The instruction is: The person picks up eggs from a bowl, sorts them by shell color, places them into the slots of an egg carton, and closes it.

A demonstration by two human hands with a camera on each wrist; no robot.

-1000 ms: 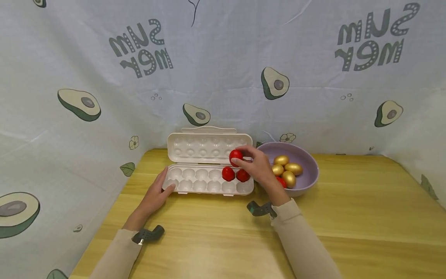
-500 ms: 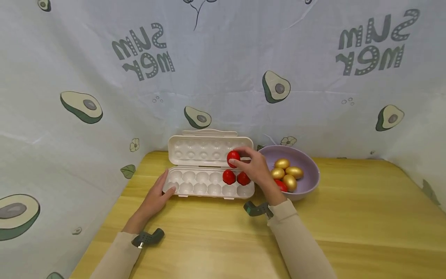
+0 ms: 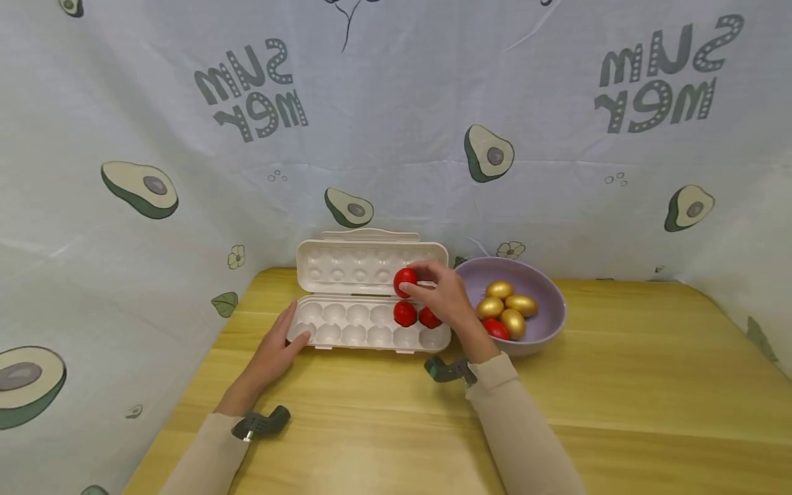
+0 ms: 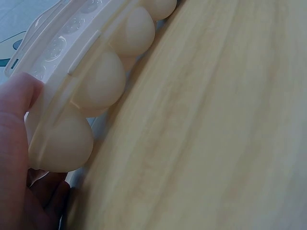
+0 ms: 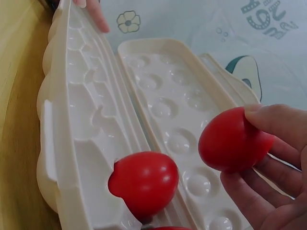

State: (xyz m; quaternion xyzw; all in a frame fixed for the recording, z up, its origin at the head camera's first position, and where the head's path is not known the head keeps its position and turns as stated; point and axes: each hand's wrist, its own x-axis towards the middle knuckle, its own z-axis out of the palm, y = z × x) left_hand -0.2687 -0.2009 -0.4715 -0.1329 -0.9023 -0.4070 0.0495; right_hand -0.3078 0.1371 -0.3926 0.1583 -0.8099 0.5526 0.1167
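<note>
An egg carton (image 3: pixel 355 335) of pale plastic lies with its lid (image 3: pixel 371 242) raised at the back. My left hand (image 3: pixel 273 350) grips its left end, thumb over the rim and fingers beneath in the left wrist view. My right hand (image 3: pixel 447 297) pinches a red egg (image 5: pixel 235 139) between thumb and fingertips, above the carton's back row. Two red eggs, one (image 3: pixel 405 314) left of the other (image 3: pixel 429 317), sit in the back row towards the right end; my right hand partly covers the right one. Several cups (image 3: pixel 330 334) to their left hold nothing.
A purple bowl (image 3: pixel 553 317) stands right of the carton, with several gold eggs (image 3: pixel 521 304) and a red egg (image 3: pixel 495 328) in it. Behind the wooden table (image 3: pixel 619 357) hangs a printed cloth (image 3: pixel 402 158).
My right hand has moved a little left with the red egg, now above the left one of the two seated eggs. My left hand stays on the carton's end.
</note>
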